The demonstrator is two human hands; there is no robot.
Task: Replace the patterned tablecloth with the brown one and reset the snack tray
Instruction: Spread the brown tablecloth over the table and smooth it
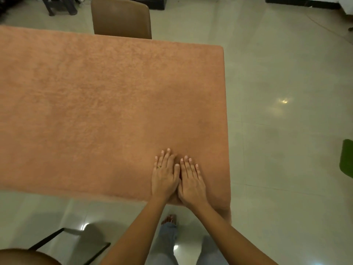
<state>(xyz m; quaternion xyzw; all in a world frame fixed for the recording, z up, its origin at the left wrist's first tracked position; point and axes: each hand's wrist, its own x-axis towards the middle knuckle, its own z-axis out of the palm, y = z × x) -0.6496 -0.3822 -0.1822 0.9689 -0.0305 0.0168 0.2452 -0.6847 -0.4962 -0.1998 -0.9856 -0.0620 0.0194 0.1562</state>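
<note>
The brown tablecloth (107,104) lies spread flat over the whole table, its fuzzy surface reaching the far, right and near edges. My left hand (164,175) and my right hand (191,180) lie side by side, palms down with straight fingers, pressing on the cloth near the table's near right corner. A ring shows on my left hand. No patterned tablecloth and no snack tray is in view.
A brown chair (122,18) stands at the far side of the table. Another chair (76,243) with a black frame is at the lower left. Glossy tiled floor (286,111) lies to the right, with a green object (346,157) at the right edge.
</note>
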